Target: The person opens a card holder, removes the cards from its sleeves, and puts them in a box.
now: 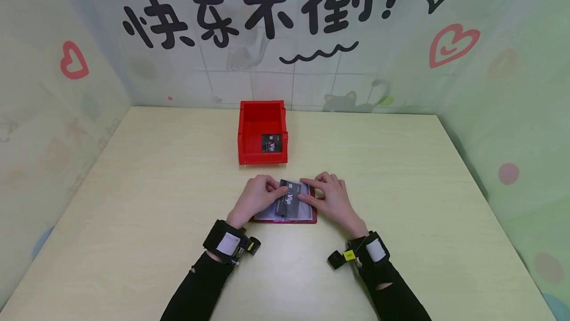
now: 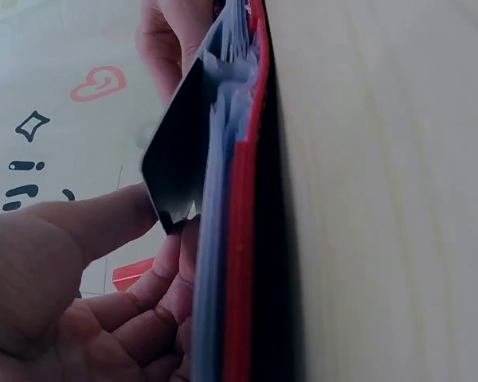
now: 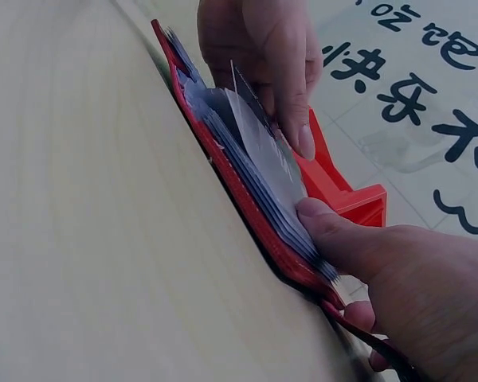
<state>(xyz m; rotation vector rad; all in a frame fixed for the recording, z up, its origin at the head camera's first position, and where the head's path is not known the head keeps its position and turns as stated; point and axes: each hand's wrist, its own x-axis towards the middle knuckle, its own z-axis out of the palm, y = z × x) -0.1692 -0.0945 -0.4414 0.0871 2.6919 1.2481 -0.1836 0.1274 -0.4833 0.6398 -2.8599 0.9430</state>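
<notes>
A red-covered card holder with several clear plastic sleeves lies open on the table. Over its page, my left hand pinches a black "Vip" card between thumb and fingers. The card's right part looks paler, behind the clear film of a sleeve. In the left wrist view the card stands tilted away from the stack of sleeves. My right hand grips the holder's right side; in the right wrist view its thumb presses the sleeves, with fingers at the red cover.
Behind the card holder stands a red open bin with another black "Vip" card inside. Pale wood tabletop stretches to both sides. Printed wall panels enclose the back and sides.
</notes>
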